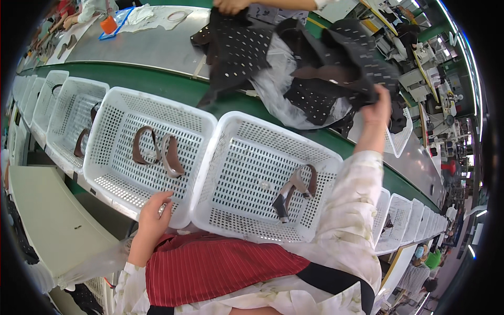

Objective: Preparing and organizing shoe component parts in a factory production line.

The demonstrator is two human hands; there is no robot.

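My right hand [376,107] reaches out to the far right, closed on the edge of a bundle of black white-dotted sheets [239,55]. Clear plastic film [281,71] is bunched among the sheets, and part of them is blurred. My left hand [155,212] is at the near wall of a white perforated basket [152,107], its fingers curled together; what they hold, if anything, is hidden. Two curved brown strap pieces [170,156] lie in that basket. To its right, a second white basket [265,131] contains brown and grey strap pieces with dark ends [302,184].
Another person's hand [231,5] is on the far edge of the sheets. White baskets [76,89] continue in a row to both sides along a green belt [152,79]. Behind is a metal table [157,47] with an orange object [108,25]. A pale board [52,215] stands at left.
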